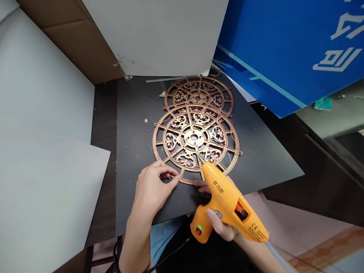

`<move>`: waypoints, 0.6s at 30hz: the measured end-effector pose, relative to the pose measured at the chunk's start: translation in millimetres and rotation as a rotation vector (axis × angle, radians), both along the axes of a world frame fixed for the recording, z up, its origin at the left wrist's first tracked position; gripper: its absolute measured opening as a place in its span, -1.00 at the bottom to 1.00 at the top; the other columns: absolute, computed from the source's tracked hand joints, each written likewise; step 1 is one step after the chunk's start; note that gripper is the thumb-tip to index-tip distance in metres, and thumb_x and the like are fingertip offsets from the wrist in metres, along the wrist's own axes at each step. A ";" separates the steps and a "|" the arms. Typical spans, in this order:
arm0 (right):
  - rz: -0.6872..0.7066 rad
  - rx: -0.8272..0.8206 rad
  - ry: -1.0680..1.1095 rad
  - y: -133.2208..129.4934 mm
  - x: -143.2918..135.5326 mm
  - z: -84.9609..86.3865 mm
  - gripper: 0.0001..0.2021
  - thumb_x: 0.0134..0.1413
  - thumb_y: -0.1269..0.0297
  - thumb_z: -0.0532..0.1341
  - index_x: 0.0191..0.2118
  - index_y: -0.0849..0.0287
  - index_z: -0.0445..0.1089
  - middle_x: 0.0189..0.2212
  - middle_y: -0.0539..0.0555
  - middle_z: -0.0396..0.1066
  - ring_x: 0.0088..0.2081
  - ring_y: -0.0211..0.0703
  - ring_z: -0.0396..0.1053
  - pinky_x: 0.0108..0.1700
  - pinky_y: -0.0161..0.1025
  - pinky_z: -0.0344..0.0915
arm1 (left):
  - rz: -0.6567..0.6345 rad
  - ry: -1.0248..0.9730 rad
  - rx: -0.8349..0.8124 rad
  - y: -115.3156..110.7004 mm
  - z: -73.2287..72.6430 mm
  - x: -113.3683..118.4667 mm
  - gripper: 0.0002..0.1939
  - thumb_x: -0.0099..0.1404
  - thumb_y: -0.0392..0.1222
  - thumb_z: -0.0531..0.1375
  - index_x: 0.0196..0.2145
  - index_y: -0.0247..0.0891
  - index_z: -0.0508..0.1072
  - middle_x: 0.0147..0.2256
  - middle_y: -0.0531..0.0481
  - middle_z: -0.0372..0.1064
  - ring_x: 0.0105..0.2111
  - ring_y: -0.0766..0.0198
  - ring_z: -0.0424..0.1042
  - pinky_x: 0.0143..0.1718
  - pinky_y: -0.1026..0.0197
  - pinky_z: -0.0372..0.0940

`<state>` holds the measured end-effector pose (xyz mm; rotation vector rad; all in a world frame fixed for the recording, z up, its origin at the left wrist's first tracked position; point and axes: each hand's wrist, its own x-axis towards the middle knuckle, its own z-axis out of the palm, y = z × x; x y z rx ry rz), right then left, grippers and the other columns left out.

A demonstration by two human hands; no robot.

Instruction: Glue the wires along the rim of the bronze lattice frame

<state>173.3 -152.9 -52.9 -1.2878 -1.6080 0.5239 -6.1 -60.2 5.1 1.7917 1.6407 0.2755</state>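
Observation:
A yellow hot glue gun [220,189] is gripped in my right hand [223,227]. The gun slants up and left, its metal nozzle over the inner part of the nearer openwork wooden wheel [186,141]. Thin red wires run along this wheel's rings and spokes, and a whitish wire crosses its right side. My left hand [152,185] is closed at the wheel's near rim, thumb and forefinger pinched there. Some right fingers reach the rim behind the gun. A green light glows by the gun's switch. Behind, a second similar wheel [199,98] lies partly under the nearer one.
The wheels lie on a dark board [136,151]. White panels [159,34] stand at the back and left, beside brown cardboard [62,45]. A blue printed panel [273,49] leans at back right. A black cable [170,252] hangs below the gun.

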 end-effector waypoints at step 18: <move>-0.014 0.052 0.040 7.2 3.0 20.6 -0.76 -0.22 0.29 0.16 -0.31 0.07 0.42 -0.48 0.01 0.24 -0.49 -0.09 0.23 -0.47 -0.11 0.27 | 0.015 -0.012 -0.001 -0.6 -1.4 1.6 -0.92 0.12 -0.14 0.26 -0.49 -0.02 0.58 -0.42 0.12 0.38 -0.41 0.34 0.35 -0.36 0.24 0.21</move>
